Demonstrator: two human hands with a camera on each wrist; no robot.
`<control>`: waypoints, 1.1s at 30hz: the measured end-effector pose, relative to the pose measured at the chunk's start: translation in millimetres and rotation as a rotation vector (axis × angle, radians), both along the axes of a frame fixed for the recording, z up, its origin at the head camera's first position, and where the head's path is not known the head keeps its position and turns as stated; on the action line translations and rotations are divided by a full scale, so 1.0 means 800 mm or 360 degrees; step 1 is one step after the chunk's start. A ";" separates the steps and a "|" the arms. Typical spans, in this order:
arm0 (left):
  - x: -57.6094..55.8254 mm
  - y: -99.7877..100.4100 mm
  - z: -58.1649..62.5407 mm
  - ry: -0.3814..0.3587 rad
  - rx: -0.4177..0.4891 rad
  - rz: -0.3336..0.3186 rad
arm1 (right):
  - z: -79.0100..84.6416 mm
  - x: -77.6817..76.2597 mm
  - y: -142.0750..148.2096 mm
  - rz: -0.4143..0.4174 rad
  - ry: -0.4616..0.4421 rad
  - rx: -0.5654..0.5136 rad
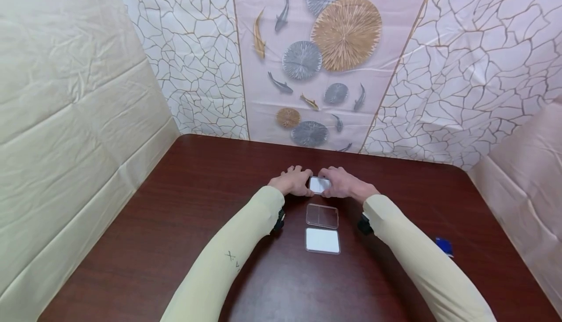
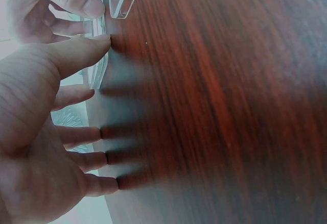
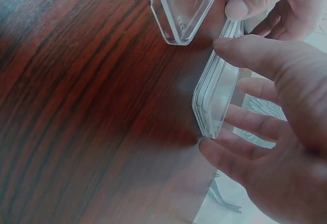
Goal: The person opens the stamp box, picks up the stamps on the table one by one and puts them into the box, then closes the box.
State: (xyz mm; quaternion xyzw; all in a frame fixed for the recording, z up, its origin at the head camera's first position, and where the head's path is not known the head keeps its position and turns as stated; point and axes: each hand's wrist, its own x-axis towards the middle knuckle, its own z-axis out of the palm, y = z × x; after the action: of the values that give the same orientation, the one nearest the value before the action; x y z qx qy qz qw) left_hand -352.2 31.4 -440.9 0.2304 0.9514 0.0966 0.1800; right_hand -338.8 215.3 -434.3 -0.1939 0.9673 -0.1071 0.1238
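A small, flat, clear plastic case [image 1: 318,184] with white contents lies on the dark table between both hands. At its left end my left hand [image 1: 293,182] pinches it, thumb on the near edge and index finger at the far side; the other left fingertips reach down to the tabletop. From the right, my right hand [image 1: 345,183] grips the opposite end, with the thumb along the near edge and fingers behind. Seen from the right wrist, the case [image 3: 203,104] shows several thin layers at its edge. Nearer me lies an empty-looking transparent lid [image 1: 322,216].
Just in front of the lid is a white rectangular piece [image 1: 322,240] with a clear rim. A small blue packet [image 1: 444,246] sits on the right of the table [image 1: 145,244], beyond my right forearm. Patterned cloth [image 1: 197,53] hangs behind the table's far edge.
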 end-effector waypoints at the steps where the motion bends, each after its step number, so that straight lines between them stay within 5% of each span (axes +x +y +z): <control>1: 0.000 0.000 0.000 0.0001 -0.0001 0.0002 | 0.000 0.000 0.000 0.0002 0.0001 0.0001; 33: 0.003 0.002 -0.002 0.0020 -0.0023 0.0014 | 0.024 -0.008 0.012 -0.0052 0.0046 0.0070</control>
State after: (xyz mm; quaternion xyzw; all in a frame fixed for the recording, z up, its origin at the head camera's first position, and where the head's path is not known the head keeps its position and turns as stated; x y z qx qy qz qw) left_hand -350.0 33.4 -442.4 0.2255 0.9542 0.0890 0.1753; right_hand -345.5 224.9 -415.1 -0.1768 0.9741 -0.0849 0.1122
